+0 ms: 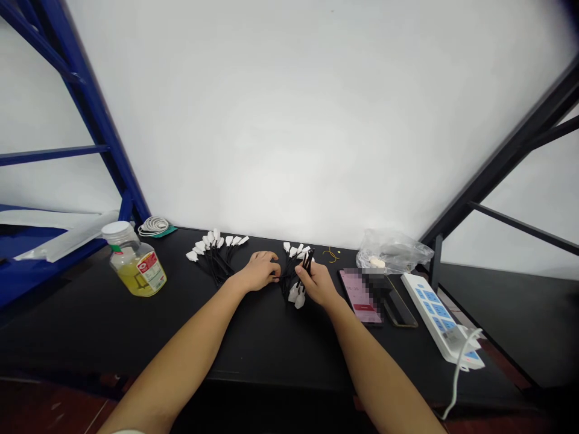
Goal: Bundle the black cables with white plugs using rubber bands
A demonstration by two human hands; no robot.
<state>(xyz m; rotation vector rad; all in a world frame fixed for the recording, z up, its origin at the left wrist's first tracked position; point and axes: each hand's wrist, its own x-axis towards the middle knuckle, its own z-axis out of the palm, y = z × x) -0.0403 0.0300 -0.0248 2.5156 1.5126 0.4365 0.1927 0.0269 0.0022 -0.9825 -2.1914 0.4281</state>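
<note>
On the black tabletop (90, 325) lies a bundle of black cables with white plugs (215, 256), just beyond and left of my left hand (260, 271). My left hand rests curled, its fingertips reaching towards a second bunch of black cables with white plugs (294, 271). My right hand (315, 284) grips that second bunch, with several white plugs hanging below it. The hands nearly meet, and part of the second bunch is hidden behind my fingers.
A jar of yellow liquid (136, 262) and a white cable coil (154, 226) stand at left. To the right lie a smartphone (360, 295), a dark phone (400, 307), a plastic bag (389, 253) and a blue-and-white power strip (438, 316). A blue metal frame (85, 114) rises at left.
</note>
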